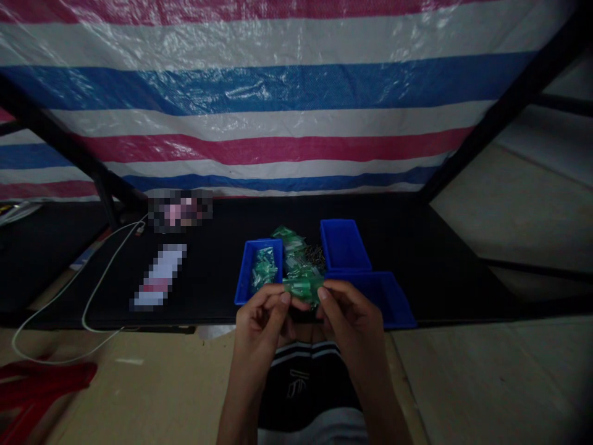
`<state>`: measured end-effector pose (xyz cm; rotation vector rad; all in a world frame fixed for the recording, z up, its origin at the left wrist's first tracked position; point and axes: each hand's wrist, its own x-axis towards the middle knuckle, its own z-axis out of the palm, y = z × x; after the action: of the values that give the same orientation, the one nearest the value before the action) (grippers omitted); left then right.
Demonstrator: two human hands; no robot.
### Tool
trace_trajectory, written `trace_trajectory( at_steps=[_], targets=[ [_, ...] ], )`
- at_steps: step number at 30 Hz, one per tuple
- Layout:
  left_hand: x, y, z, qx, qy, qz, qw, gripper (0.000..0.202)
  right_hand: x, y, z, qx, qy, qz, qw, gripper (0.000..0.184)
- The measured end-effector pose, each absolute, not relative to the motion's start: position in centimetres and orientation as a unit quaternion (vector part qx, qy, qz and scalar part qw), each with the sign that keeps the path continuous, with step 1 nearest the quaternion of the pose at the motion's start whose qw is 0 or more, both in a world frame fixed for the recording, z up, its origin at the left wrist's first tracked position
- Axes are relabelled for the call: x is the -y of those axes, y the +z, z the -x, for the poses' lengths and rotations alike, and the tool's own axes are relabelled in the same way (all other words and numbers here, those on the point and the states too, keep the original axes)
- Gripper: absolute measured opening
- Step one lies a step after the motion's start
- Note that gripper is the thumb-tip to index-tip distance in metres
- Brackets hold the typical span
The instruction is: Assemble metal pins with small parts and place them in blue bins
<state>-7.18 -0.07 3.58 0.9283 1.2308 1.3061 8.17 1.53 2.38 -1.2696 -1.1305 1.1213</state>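
Note:
A small green plastic packet (302, 288) is stretched between my hands above the table's front edge. My left hand (267, 312) pinches its left end between thumb and fingers. At the other end, my right hand (346, 309) grips it the same way. What the packet contains is too dim to make out. Just beyond lies a pile of similar green packets (296, 250), with small dark metal pieces (315, 254) heaped beside it. More green packets (265, 267) lie in the blue tray (245, 272) to the left.
Two more blue trays, one behind (345, 244) and one nearer (391, 296), sit right of the pile on the black table (440, 259). A white cable (104, 266) loops over the left side. Striped sheeting (287, 148) hangs behind, between dark frame bars.

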Motion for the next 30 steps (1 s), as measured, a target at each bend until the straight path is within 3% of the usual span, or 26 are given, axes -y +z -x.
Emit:
trace_trajectory(
  at_steps=[4, 8, 12, 16, 22, 26, 30],
  targets=[
    [0.2, 3.5, 7.4, -0.479, 0.586, -0.405, 0.513, 0.036, -1.5, 2.5, -7.9, 0.459, 0.482, 0.498, 0.555, 0.042],
    [0.3, 3.4, 7.1, -0.483, 0.594, -0.423, 0.486, 0.022, -1.3, 2.5, -7.2, 0.463, 0.445, 0.49, 0.589, 0.016],
    [0.2, 3.5, 6.9, -0.474, 0.615, -0.392, 0.493, 0.053, -1.3, 2.5, -6.9, 0.477, 0.433, 0.477, 0.597, 0.032],
    [0.0, 3.2, 7.2, -0.517, 0.58, -0.408, 0.479, 0.025, -1.3, 2.3, -6.9, 0.527, 0.438, 0.48, 0.547, 0.012],
    [-0.1, 2.5, 7.9, -0.567, 0.58, -0.476, 0.34, 0.013, -1.5, 1.9, -7.3, 0.532, 0.377, 0.52, 0.552, 0.013],
    [0.2, 2.9, 7.8, -0.525, 0.585, -0.429, 0.445, 0.024, -1.1, 2.8, -7.6, 0.508, 0.428, 0.496, 0.56, 0.017],
    [0.3, 3.3, 7.5, -0.499, 0.613, -0.413, 0.452, 0.028, -0.9, 3.6, -7.8, 0.509, 0.446, 0.457, 0.577, 0.03]
  ],
)
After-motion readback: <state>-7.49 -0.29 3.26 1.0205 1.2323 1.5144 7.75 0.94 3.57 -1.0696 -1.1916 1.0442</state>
